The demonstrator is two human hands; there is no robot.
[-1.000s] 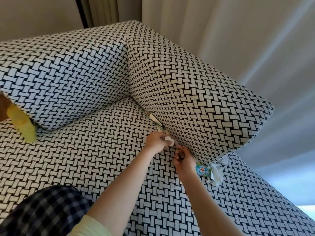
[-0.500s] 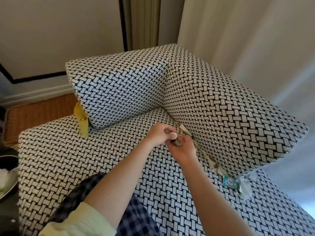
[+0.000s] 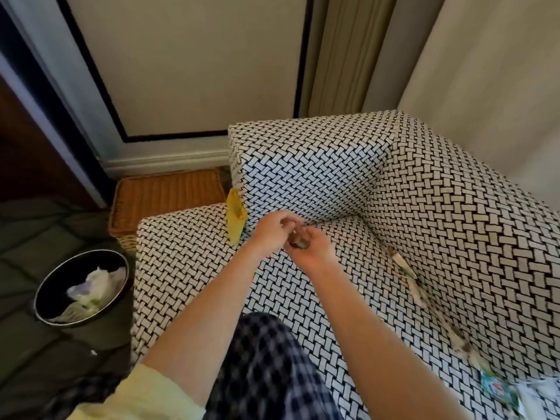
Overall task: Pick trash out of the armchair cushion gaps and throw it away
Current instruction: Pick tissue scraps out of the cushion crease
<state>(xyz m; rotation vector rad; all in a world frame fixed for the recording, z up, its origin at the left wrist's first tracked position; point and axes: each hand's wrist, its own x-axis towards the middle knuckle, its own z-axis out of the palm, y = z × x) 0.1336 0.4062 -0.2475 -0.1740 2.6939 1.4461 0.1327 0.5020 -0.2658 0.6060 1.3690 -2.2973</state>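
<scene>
My left hand (image 3: 272,230) and my right hand (image 3: 313,251) meet above the black-and-white woven armchair seat (image 3: 188,268). Small brownish trash scraps (image 3: 298,242) sit between them; my right hand cups them and my left fingers curl onto them. More paper scraps (image 3: 401,263) stick out of the gap along the right arm cushion. Further down that gap lie another scrap (image 3: 459,342) and a blue wrapper (image 3: 495,386). A yellow wrapper (image 3: 235,219) stands in the gap at the back cushion's left end. A black bin (image 3: 45,294) holding white trash stands on the floor to the left.
A wicker basket (image 3: 163,192) sits on the floor behind the chair's left side, against the wall. My checked trouser knee (image 3: 272,359) rests on the seat's front. Curtains (image 3: 485,71) hang behind the chair at the right.
Both hands moved away from the right gap and came together over the seat. The view swung left, bringing the bin and basket into sight.
</scene>
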